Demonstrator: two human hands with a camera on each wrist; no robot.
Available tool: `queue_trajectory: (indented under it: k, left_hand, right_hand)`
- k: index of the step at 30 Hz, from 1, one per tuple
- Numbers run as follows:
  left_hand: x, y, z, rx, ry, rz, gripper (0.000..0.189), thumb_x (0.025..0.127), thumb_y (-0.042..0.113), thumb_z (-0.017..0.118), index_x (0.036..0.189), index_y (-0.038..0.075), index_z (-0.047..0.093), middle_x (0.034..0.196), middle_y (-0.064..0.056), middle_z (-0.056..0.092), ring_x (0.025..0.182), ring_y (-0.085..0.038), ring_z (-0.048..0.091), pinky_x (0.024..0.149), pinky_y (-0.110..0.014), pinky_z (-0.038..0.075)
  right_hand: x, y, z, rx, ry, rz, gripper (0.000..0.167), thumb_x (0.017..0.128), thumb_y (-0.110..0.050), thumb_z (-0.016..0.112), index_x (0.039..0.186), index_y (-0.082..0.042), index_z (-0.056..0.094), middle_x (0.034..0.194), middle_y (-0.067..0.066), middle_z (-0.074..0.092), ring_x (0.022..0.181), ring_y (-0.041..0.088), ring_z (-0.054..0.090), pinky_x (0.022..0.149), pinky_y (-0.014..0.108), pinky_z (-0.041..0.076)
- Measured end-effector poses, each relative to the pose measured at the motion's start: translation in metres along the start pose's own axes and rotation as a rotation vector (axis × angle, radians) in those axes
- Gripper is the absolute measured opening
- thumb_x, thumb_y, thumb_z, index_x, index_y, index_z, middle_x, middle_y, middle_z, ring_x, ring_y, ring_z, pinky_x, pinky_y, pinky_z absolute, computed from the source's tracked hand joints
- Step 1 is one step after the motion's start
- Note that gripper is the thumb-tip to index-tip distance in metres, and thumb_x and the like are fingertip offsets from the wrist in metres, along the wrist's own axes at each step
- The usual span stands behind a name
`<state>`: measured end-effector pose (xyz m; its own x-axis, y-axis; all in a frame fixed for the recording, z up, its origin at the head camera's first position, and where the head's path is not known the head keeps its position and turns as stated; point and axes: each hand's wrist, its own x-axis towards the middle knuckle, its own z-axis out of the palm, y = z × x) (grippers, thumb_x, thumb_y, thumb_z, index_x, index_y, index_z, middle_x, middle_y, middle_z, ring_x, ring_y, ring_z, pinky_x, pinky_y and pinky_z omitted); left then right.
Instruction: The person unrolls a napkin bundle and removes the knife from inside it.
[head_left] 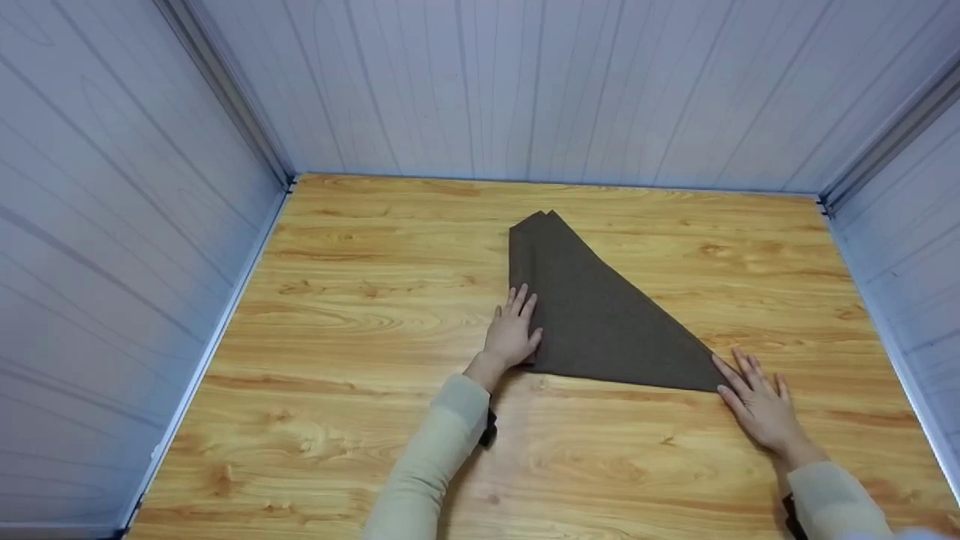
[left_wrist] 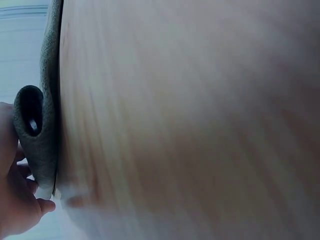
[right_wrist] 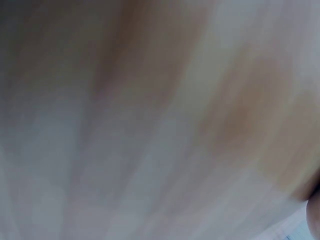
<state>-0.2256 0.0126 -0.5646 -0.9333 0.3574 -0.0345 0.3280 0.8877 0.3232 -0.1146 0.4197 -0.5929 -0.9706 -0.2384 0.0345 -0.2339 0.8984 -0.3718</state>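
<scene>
A dark brown cloth (head_left: 600,315), folded to a roughly triangular shape, lies on the wooden tabletop in the head view. Its left side carries a narrow folded strip. Over the lower part of that strip rests my left hand (head_left: 511,337), fingers extended toward the far side. The left wrist view shows the cloth's fold (left_wrist: 37,125) end-on as a loop, with the left hand (left_wrist: 17,200) beside it. At the cloth's right-hand corner, my right hand (head_left: 766,412) lies with fingers spread, thumb and forefinger touching the tip. Just a sliver of the right hand (right_wrist: 314,217) enters the right wrist view.
Pale wood-patterned panels enclose the wooden tabletop (head_left: 337,337): a back panel (head_left: 495,90), a left panel (head_left: 112,262) and a right panel (head_left: 911,262). Both forearms in light sleeves (head_left: 431,457) reach in from the near edge.
</scene>
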Motion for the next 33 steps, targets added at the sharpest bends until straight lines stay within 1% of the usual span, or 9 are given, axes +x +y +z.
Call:
queue_trajectory:
  k: [8, 19, 28, 33]
  left_hand:
    - [-0.002, -0.006, -0.001, 0.009, 0.009, 0.022, 0.059, 0.091, 0.033, 0.045, 0.14, 0.009, 0.026, 0.146, -0.009, 0.015, 0.133, -0.026, 0.01, 0.101, -0.046, 0.024]
    - [-0.006, -0.014, -0.008, -0.012, -0.003, 0.014, 0.058, 0.092, 0.034, 0.042, 0.142, 0.011, 0.022, 0.146, -0.009, 0.015, 0.133, -0.024, 0.011, 0.101, -0.046, 0.023]
    - [-0.011, -0.022, -0.011, -0.047, 0.016, 0.015, 0.056, 0.093, 0.033, 0.041, 0.142, 0.012, 0.022, 0.146, -0.009, 0.018, 0.132, -0.025, 0.014, 0.1, -0.049, 0.023]
    - [-0.014, -0.027, -0.013, -0.062, 0.003, 0.007, 0.056, 0.094, 0.032, 0.038, 0.142, 0.012, 0.019, 0.146, -0.009, 0.017, 0.132, -0.025, 0.014, 0.101, -0.049, 0.021]
  right_hand:
    - [0.0, 0.0, 0.001, 0.011, 0.005, -0.007, 0.049, 0.095, -0.03, 0.038, 0.142, -0.026, 0.023, 0.147, 0.014, 0.009, 0.133, 0.03, 0.0, 0.093, 0.062, -0.011]
    - [0.0, 0.001, 0.001, 0.006, -0.003, 0.003, 0.05, 0.095, -0.032, 0.037, 0.142, -0.027, 0.022, 0.147, 0.013, 0.008, 0.133, 0.03, 0.0, 0.093, 0.061, -0.011]
    - [0.0, 0.001, 0.002, -0.002, 0.001, 0.003, 0.05, 0.095, -0.032, 0.037, 0.142, -0.028, 0.021, 0.147, 0.012, 0.008, 0.133, 0.03, 0.0, 0.094, 0.061, -0.011]
    - [0.0, 0.001, 0.001, 0.001, 0.0, 0.0, 0.05, 0.095, -0.032, 0.037, 0.142, -0.027, 0.021, 0.147, 0.012, 0.007, 0.133, 0.029, 0.0, 0.094, 0.062, -0.011]
